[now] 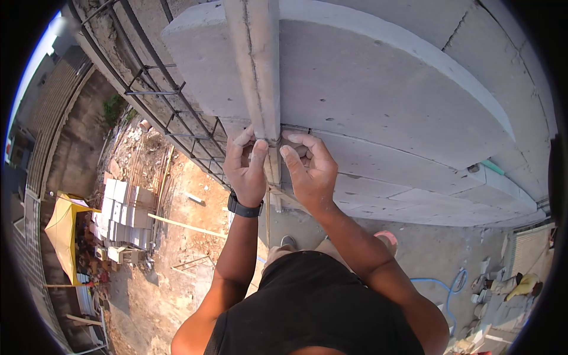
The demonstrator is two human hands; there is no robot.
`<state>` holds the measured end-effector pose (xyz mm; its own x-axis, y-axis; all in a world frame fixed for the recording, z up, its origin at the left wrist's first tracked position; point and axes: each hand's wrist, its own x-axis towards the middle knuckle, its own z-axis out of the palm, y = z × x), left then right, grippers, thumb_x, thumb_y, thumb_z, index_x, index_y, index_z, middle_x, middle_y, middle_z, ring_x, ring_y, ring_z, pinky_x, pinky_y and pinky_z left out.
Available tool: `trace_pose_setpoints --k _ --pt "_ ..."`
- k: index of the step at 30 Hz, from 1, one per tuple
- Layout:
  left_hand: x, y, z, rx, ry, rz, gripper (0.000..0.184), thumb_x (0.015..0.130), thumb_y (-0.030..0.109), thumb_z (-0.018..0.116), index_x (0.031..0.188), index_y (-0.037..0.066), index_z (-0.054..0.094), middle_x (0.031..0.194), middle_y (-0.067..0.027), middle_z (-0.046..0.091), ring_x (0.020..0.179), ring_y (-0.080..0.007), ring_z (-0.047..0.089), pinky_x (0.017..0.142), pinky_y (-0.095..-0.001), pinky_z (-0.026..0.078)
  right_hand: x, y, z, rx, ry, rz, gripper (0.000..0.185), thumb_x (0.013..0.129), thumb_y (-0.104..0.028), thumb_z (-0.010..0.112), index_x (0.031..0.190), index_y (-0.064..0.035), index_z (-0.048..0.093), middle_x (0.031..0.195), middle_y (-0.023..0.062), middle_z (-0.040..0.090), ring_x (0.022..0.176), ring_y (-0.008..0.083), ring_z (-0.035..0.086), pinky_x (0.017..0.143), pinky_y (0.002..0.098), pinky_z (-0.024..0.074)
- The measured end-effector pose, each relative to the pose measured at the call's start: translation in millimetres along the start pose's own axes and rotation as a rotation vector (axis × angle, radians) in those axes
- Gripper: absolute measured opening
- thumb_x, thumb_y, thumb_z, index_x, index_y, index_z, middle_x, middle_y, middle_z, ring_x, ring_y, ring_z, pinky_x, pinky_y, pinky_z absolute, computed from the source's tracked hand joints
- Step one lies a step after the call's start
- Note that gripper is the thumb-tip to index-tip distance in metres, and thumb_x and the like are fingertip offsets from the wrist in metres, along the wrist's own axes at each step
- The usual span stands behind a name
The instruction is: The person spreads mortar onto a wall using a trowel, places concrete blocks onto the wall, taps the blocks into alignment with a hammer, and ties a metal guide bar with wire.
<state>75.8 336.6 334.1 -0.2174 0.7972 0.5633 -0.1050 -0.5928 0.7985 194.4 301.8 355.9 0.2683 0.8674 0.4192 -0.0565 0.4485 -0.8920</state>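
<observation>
In the head view a long pale bar [253, 65] with a dark line down its length stands against a wall of grey blocks [378, 94]. My left hand [247, 171], with a dark watch [244, 207] on its wrist, is at the bar's left side, thumb and fingers pinched. On the other side my right hand [313, 174] is pinched too, its fingertips close to the bar. A thin dark strand seems to cross the bar between them. What either hand holds is too small to make out. Both hands are dusty.
A steel rebar cage [168, 97] runs along the wall's left edge. Far below on the left lie stacked pale blocks [124, 213] and a yellow canopy [64, 231]. A blue hose [452, 290] lies on the floor at right, near a person in yellow [523, 287].
</observation>
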Motion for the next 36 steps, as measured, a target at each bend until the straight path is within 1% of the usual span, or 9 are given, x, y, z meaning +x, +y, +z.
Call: trace_pose_setpoints --k 1,5,7,9,11,16,23,29,36 --pt "0 -2 0 0.0 -0.003 0.001 0.031 0.093 0.007 0.067 0.122 -0.003 0.062 0.109 -0.0078 0.059 0.096 -0.0135 0.059 0.084 -0.0269 0.049 0 0 -1 -0.121 -0.008 -0.057 0.025 0.092 -0.008 0.07 0.113 0.0027 0.061 0.101 0.0088 0.068 0.076 0.009 0.062 0.066 0.0234 0.0511" --pt "2 -1 -4 0.09 -0.021 0.056 0.032 0.092 0.008 0.068 0.121 -0.003 0.063 0.105 -0.0093 0.059 0.093 -0.0149 0.06 0.081 -0.0278 0.05 3 -6 -2 -0.144 -0.044 -0.066 0.025 0.093 -0.008 0.068 0.114 0.0043 0.061 0.105 0.0098 0.068 0.082 0.0073 0.061 0.071 0.0234 0.0512" --pt "4 3 -6 0.075 -0.032 0.042 0.032 0.091 0.008 0.069 0.12 -0.004 0.063 0.104 -0.0101 0.06 0.091 -0.0158 0.06 0.08 -0.0281 0.05 5 -9 -1 -0.137 -0.035 -0.035 0.024 0.094 -0.008 0.068 0.114 0.0043 0.061 0.103 0.009 0.068 0.081 0.0069 0.06 0.07 0.0232 0.0507" --pt "9 9 -7 0.29 -0.082 0.115 0.032 0.09 0.009 0.071 0.118 -0.004 0.064 0.1 -0.0114 0.06 0.088 -0.0175 0.061 0.077 -0.0285 0.05 5 -7 1 -0.138 -0.023 -0.038 0.024 0.092 -0.008 0.069 0.112 0.0034 0.062 0.099 0.0086 0.068 0.077 0.008 0.061 0.066 0.0234 0.0509" --pt "13 13 -8 0.33 -0.097 0.157 0.031 0.089 0.01 0.071 0.117 -0.004 0.064 0.099 -0.0119 0.06 0.086 -0.0181 0.061 0.076 -0.0287 0.049 7 -4 3 -0.14 -0.008 -0.046 0.023 0.091 -0.008 0.07 0.111 0.0025 0.063 0.095 0.0082 0.069 0.074 0.0091 0.062 0.063 0.0236 0.051" --pt "13 10 -14 0.384 -0.124 0.163 0.029 0.09 0.01 0.07 0.115 -0.005 0.065 0.099 -0.012 0.06 0.086 -0.0181 0.061 0.076 -0.0286 0.05 3 -9 9 0.128 0.081 0.049 0.021 0.094 -0.007 0.068 0.111 0.0024 0.061 0.096 0.0099 0.069 0.072 0.0081 0.06 0.061 0.0217 0.0481" --pt "11 5 -15 0.146 -0.145 0.051 0.029 0.095 0.011 0.065 0.12 -0.004 0.063 0.112 -0.0102 0.058 0.097 -0.0164 0.06 0.085 -0.0289 0.049 6 -13 12 0.347 0.154 0.192 0.017 0.093 -0.005 0.067 0.108 0.0028 0.061 0.095 0.0107 0.07 0.066 0.0068 0.059 0.053 0.0221 0.0478" --pt "6 -2 -13 -0.065 -0.133 -0.051 0.033 0.094 0.011 0.066 0.124 -0.003 0.06 0.116 -0.0098 0.057 0.102 -0.0155 0.058 0.089 -0.0293 0.049 15 -14 9 0.059 0.07 0.167 0.019 0.091 -0.005 0.069 0.107 0.0029 0.061 0.093 0.0099 0.069 0.064 0.0051 0.057 0.053 0.0218 0.0471" --pt "-2 -7 -1 -0.067 -0.005 -0.064 0.038 0.089 0.016 0.074 0.122 0.0 0.063 0.111 -0.0096 0.06 0.095 -0.0162 0.06 0.084 -0.0307 0.051 7 9 -7 -0.359 0.046 -0.199 0.022 0.088 0.0 0.071 0.109 0.0018 0.064 0.093 0.0102 0.068 0.068 0.0092 0.058 0.055 0.0255 0.0443"
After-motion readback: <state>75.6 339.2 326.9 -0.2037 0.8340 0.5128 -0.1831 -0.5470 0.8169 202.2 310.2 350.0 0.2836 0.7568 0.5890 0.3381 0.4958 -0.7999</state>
